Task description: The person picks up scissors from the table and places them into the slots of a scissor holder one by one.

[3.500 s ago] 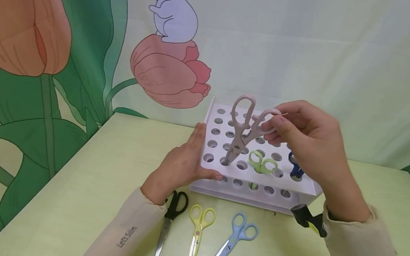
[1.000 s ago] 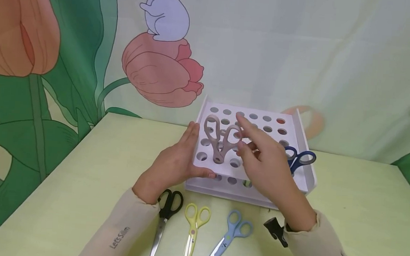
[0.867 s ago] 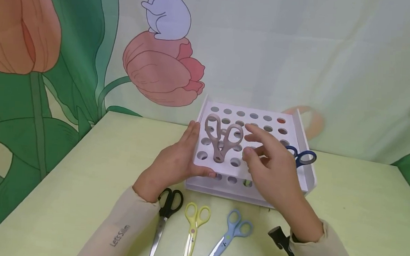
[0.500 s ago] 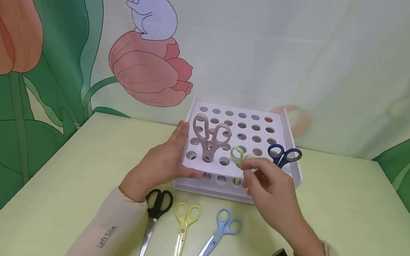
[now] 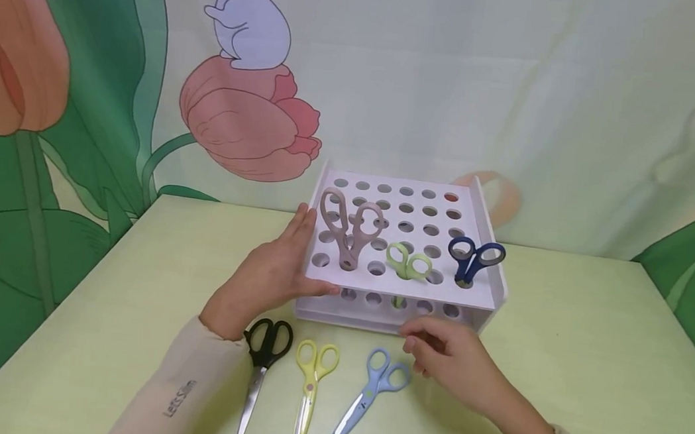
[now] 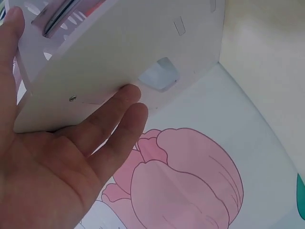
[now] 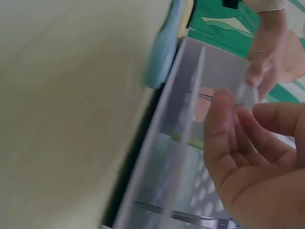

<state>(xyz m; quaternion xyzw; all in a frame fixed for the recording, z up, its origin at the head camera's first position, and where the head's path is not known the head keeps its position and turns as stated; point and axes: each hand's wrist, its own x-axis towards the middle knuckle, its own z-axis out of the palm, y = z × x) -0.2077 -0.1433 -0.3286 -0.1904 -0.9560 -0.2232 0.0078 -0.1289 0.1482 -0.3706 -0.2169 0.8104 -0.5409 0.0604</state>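
A white holed rack (image 5: 391, 283) carries three pairs of scissors upright in its front holes: mauve scissors (image 5: 351, 240), small light green scissors (image 5: 404, 263) and navy scissors (image 5: 470, 259). My left hand (image 5: 266, 275) rests against the rack's left side, thumb on its front edge; in the left wrist view its straight fingers (image 6: 107, 119) touch the side panel. My right hand (image 5: 452, 359), loosely curled around nothing, hovers in front of the rack. To its left on the table lie light blue scissors (image 5: 373, 391). Yellow scissors (image 5: 311, 381) and black-handled scissors (image 5: 264, 354) lie farther left.
A pale yellow-green table (image 5: 584, 351) bears everything. Behind the rack hangs a curtain (image 5: 427, 82) printed with tulips and a white animal. In the right wrist view, the rack's lower shelf edge (image 7: 159, 143) runs beside the right hand.
My right hand has lowered the mauve scissors into a rack hole and let go. It has since come down and toward me, near the light blue scissors. My left hand stays at the rack.
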